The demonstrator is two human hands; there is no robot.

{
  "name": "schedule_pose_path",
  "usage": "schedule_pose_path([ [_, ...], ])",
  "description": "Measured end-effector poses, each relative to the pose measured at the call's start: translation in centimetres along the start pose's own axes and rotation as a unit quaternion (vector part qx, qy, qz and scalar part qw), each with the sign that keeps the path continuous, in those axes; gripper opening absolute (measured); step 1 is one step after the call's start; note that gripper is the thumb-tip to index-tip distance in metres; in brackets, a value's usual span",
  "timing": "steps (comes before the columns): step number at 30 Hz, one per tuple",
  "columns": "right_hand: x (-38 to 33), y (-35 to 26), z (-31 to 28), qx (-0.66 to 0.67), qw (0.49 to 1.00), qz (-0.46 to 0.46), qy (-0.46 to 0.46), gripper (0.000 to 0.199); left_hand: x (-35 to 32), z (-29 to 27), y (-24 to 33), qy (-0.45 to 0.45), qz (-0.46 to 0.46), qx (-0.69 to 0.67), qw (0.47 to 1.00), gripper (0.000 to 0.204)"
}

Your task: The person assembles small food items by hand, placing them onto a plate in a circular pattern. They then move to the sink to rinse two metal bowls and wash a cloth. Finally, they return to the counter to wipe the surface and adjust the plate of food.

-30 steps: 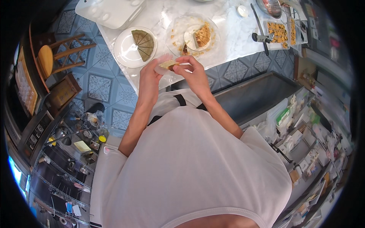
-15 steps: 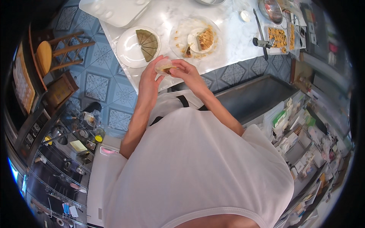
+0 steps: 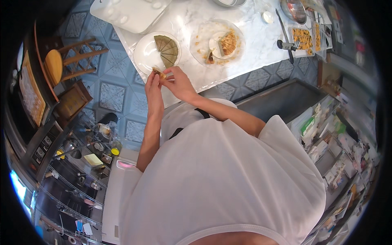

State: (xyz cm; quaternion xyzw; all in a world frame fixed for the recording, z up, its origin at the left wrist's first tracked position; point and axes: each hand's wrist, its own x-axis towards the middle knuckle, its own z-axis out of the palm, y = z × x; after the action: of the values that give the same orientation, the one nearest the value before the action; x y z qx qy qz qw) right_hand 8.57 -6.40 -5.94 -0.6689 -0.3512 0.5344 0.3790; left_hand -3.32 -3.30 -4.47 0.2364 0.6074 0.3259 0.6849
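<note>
A brown-topped cake slice (image 3: 158, 72) is held between my two hands, just over the near edge of a white plate (image 3: 141, 51). My left hand (image 3: 154, 93) has its fingers closed on the slice's left side. From the right, the fingers of my right hand (image 3: 179, 85) pinch it. Whether a wrapper is round the slice cannot be made out. On the plate's right half, green cake slices (image 3: 166, 51) are fanned out. Farther right, the remaining brown cake (image 3: 228, 43) rests on a round clear sheet (image 3: 198, 38) among crumbs, with one separate slice (image 3: 210, 58) near it.
A white tray (image 3: 141, 16) lies at the table's back left. To the right are a long dark knife (image 3: 282, 28), a black-handled tool (image 3: 285, 45), a metal bowl (image 3: 295, 11) and a tray of orange-brown pieces (image 3: 302, 38). A wooden stool (image 3: 55, 67) stands on the tiled floor.
Both hands have carried the cake slice leftward, up to the plate's near edge. The pale translucent film seen round it earlier no longer shows clearly. The whole view has shifted slightly.
</note>
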Motion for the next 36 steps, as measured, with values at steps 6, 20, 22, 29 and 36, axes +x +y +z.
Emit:
schedule_pose_path([
  [6, 1.1, -0.9, 1.2, -0.12, 0.991, -0.049, -0.033, 0.042, 3.6, -1.8, -0.2, 0.001, -0.006, 0.084, 0.996, 0.043],
  [20, -3.2, -4.2, -7.7, -0.173, 0.985, -0.015, 0.009, 0.038, 6.1, -1.7, -1.8, -0.043, 0.113, 0.213, 0.97, 0.048],
  [22, -4.0, -2.9, -9.6, -0.163, 0.986, -0.001, 0.038, 0.036, 6.7, -1.5, -1.1, -0.039, 0.136, 0.257, 0.956, 0.045],
  [29, -5.2, -0.2, -13.7, -0.125, 0.98, 0.032, 0.154, 0.032, 12.8, 2.6, 17.1, 0.019, 0.433, 0.446, 0.783, 0.021],
  [36, -6.1, 1.7, -16.1, -0.1, 0.974, 0.039, 0.2, 0.031, 31.6, -0.5, 21.1, -0.055, 0.403, 0.815, 0.412, 0.02],
])
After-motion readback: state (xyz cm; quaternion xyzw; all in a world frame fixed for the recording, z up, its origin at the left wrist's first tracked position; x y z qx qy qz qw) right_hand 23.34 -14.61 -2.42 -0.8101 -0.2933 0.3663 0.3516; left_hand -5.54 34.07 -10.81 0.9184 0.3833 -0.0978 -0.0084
